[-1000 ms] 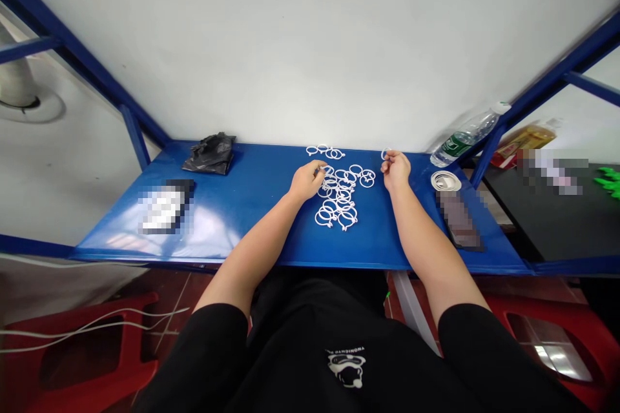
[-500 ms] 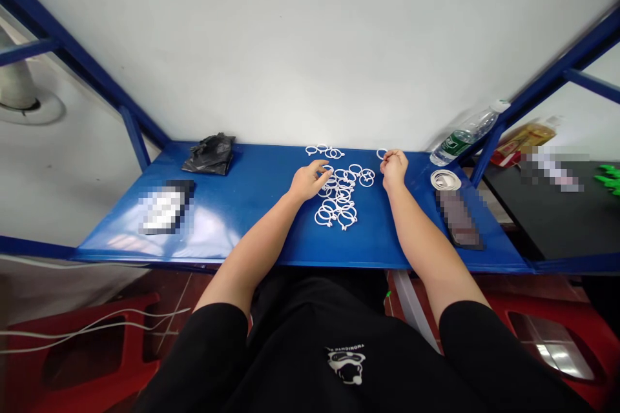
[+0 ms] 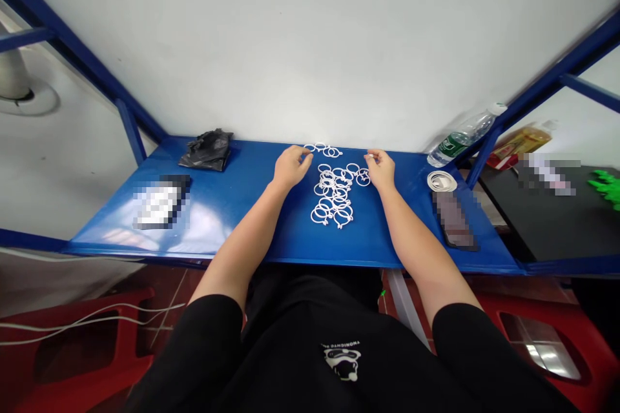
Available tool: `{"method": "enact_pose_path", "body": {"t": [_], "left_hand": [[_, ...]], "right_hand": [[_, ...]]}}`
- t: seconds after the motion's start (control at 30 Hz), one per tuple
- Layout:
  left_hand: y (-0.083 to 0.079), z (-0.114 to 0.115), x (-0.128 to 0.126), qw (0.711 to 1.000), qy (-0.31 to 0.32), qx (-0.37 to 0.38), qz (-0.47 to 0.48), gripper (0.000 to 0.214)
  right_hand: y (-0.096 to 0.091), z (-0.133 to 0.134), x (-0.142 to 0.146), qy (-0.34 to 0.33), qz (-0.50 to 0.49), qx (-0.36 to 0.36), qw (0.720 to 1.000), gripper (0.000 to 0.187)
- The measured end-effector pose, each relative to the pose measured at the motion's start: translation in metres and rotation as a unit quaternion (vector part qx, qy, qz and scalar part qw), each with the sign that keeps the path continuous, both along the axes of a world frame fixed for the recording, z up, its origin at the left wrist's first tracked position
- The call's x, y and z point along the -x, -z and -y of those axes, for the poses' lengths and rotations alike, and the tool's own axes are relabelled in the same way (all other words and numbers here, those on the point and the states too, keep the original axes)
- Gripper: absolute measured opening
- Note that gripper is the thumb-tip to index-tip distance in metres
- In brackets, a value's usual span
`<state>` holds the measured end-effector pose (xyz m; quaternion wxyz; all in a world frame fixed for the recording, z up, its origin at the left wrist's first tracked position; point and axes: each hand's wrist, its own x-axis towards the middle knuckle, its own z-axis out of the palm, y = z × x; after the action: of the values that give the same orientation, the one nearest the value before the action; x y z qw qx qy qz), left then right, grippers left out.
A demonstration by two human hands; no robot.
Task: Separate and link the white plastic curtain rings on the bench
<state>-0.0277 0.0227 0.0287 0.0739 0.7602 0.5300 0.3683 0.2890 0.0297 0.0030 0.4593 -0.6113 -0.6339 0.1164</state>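
Many white plastic rings (image 3: pixel 340 192), each with a small knob, lie in a loose overlapping pile on the blue table (image 3: pixel 242 206). A short row of similar rings (image 3: pixel 332 152) lies behind the pile, near the wall. My left hand (image 3: pixel 290 166) is to the left of the pile, its thumb and fingers slightly apart, fingertips beside the leftmost ring of that row. On the pile's right, my right hand (image 3: pixel 381 169) pinches something white at its fingertips, apparently a ring seen nearly edge-on. The fingers cover most of it.
A black plastic bag (image 3: pixel 207 150) and a blurred dark-and-white item (image 3: pixel 162 202) are on the left. To the right are a water bottle (image 3: pixel 462 137), a coiled white cable (image 3: pixel 442 181) and a phone-like dark object (image 3: pixel 454 219). Blue frame bars rise at both ends.
My left hand has moved left and back from the pile toward the rear row. My right hand has shifted left with the white ring, which now shows only as a small white bit.
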Motion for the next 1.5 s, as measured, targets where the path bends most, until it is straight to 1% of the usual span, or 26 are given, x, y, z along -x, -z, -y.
{"method": "enact_pose_path", "body": {"t": [0.03, 0.07, 0.13, 0.2, 0.27, 0.33, 0.37, 0.43, 0.57, 0.63, 0.7, 0.77, 0.87, 1.0, 1.1, 1.33, 1.43, 1.5], "left_hand": [[-0.002, -0.005, 0.003, 1.0, -0.012, 0.009, -0.013, 0.027], [-0.003, -0.01, 0.004, 0.999, -0.02, 0.018, -0.028, 0.029], [-0.005, -0.02, 0.001, 0.996, -0.019, 0.041, -0.07, 0.034], [-0.006, -0.028, -0.008, 0.991, -0.014, 0.062, -0.117, 0.038], [-0.008, -0.036, -0.021, 0.985, -0.015, 0.072, -0.156, 0.042], [-0.008, -0.043, -0.036, 0.98, -0.021, 0.079, -0.184, 0.043], [-0.008, -0.046, -0.043, 0.978, -0.035, 0.08, -0.191, 0.04], [-0.007, -0.05, -0.057, 0.976, -0.062, 0.078, -0.193, 0.038], [-0.004, -0.055, -0.08, 0.973, -0.103, 0.098, -0.182, 0.042], [-0.003, -0.057, -0.086, 0.971, -0.104, 0.109, -0.184, 0.042], [-0.003, -0.059, -0.089, 0.971, -0.093, 0.115, -0.188, 0.036], [-0.004, -0.061, -0.086, 0.97, -0.081, 0.125, -0.19, 0.031], [-0.006, -0.062, -0.075, 0.964, -0.079, 0.172, -0.187, 0.029], [-0.009, -0.058, -0.053, 0.955, -0.099, 0.207, -0.187, 0.028], [-0.007, -0.051, -0.034, 0.952, -0.111, 0.224, -0.175, 0.027], [0.009, -0.013, 0.018, 0.959, -0.159, 0.168, -0.164, 0.021], [0.011, -0.001, 0.027, 0.962, -0.166, 0.179, -0.126, 0.017], [0.01, 0.002, 0.024, 0.97, -0.147, 0.168, -0.096, 0.014]], "right_hand": [[-0.003, 0.003, 0.002, 0.007, 0.023, 0.003, 1.0, 0.036], [-0.007, 0.007, 0.005, -0.001, 0.052, 0.011, 0.999, 0.032], [-0.014, 0.014, 0.013, -0.048, 0.126, 0.039, 0.99, 0.026], [-0.019, 0.02, 0.024, -0.091, 0.173, 0.054, 0.979, 0.028], [-0.022, 0.024, 0.033, -0.103, 0.196, 0.038, 0.974, 0.03], [-0.024, 0.026, 0.037, -0.104, 0.201, 0.016, 0.974, 0.031], [-0.024, 0.027, 0.037, -0.104, 0.201, 0.011, 0.974, 0.031], [-0.024, 0.026, 0.033, -0.107, 0.198, 0.015, 0.974, 0.029], [-0.024, 0.023, 0.024, -0.095, 0.183, 0.034, 0.978, 0.028], [-0.025, 0.023, 0.024, -0.093, 0.175, 0.033, 0.98, 0.027], [-0.026, 0.024, 0.026, -0.103, 0.169, 0.031, 0.98, 0.026], [-0.028, 0.026, 0.029, -0.114, 0.164, 0.03, 0.979, 0.026], [-0.03, 0.027, 0.032, -0.118, 0.159, 0.031, 0.98, 0.025], [-0.029, 0.026, 0.034, -0.124, 0.16, 0.03, 0.979, 0.025], [-0.028, 0.026, 0.035, -0.134, 0.161, 0.029, 0.977, 0.026], [-0.029, 0.027, 0.036, -0.132, 0.159, 0.029, 0.978, 0.025], [-0.031, 0.03, 0.04, -0.133, 0.163, 0.019, 0.978, 0.025], [-0.034, 0.035, 0.046, -0.139, 0.162, 0.004, 0.977, 0.025]]}}
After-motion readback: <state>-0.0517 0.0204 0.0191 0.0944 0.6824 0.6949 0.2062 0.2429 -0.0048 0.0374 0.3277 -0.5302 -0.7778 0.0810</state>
